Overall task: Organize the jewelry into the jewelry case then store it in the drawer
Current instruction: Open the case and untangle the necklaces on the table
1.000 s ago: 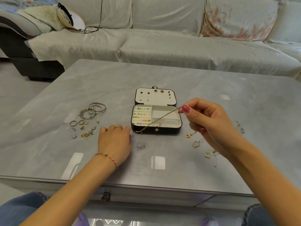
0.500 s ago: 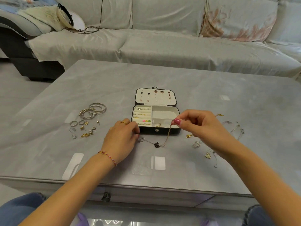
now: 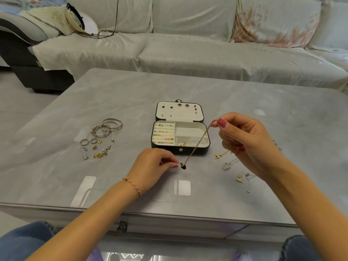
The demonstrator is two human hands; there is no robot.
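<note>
A necklace [image 3: 197,144] was being handled, stretched as a taut diagonal between the two hands, above and in front of the open jewelry case [image 3: 180,135]. The step in hand was judged to be the straightening of this chain before stowing; roughly half of the jewelry appeared already sorted, since rings and earrings were seen in the case's slots and lid.

The right hand [image 3: 244,146] was raised, its thumb and forefinger narrowly closed in a pinch on the upper end of the chain, the other fingers curled beneath. The left hand [image 3: 150,166] rested low on the table [image 3: 56,166], its fingertips [image 3: 176,166] drawn together just beside the dark pendant [image 3: 183,165]; whether they actually pinched the chain's lower end could not be told with certainty, though it appeared so.

The case lay just beyond the left hand and beside the right. Bangles [image 3: 107,127] and small pieces [image 3: 96,147] lay outward of the left hand; further necklaces [image 3: 228,162] lay under and beside the right wrist.

The next move was judged to call for lowering the chain, gathered loosely, into a free right-hand compartment without tangling. The drawer knob [image 3: 122,226] was seen below the left forearm.
</note>
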